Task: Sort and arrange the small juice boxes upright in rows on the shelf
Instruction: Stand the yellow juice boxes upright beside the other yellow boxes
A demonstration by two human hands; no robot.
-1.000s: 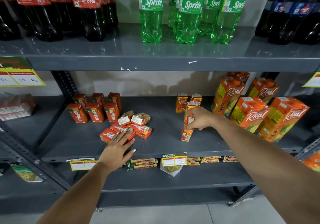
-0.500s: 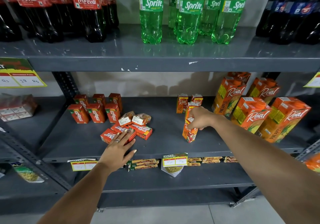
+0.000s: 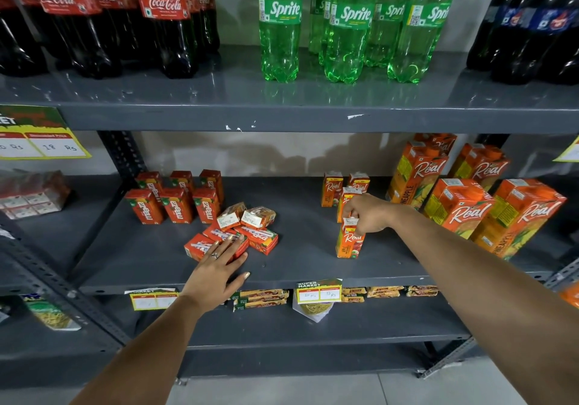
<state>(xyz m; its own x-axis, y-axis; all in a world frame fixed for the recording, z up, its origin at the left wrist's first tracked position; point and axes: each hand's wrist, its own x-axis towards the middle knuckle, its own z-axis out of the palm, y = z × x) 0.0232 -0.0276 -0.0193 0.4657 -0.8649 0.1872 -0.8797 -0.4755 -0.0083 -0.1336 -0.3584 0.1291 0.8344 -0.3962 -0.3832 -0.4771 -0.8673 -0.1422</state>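
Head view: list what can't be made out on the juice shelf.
- Small Real box behind the held box: mostly hidden by the right hand.
- Fallen Maaza boxes: partly covered by the left hand; exact count unclear.
- Price tag on the shelf edge: handwriting too small.
- Rear Maaza row: labels blocked by the front row.

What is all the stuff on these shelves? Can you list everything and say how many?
Coca-Cola bottles: several, dark with red labels, top shelf left.
Sprite bottles: about five, green, top shelf middle.
Dark bottles: a few, blue labels, top shelf right.
Standing Maaza boxes: six, orange-red, middle shelf left, two rows.
Fallen small boxes: about five, red-orange, lying in a pile.
Small Real boxes: four, orange, upright, middle.
Big Real cartons: about five, orange, right.
Price tags: yellow, shelf edges.
Left hand: on the pile.
Right hand: gripping the front Real box.
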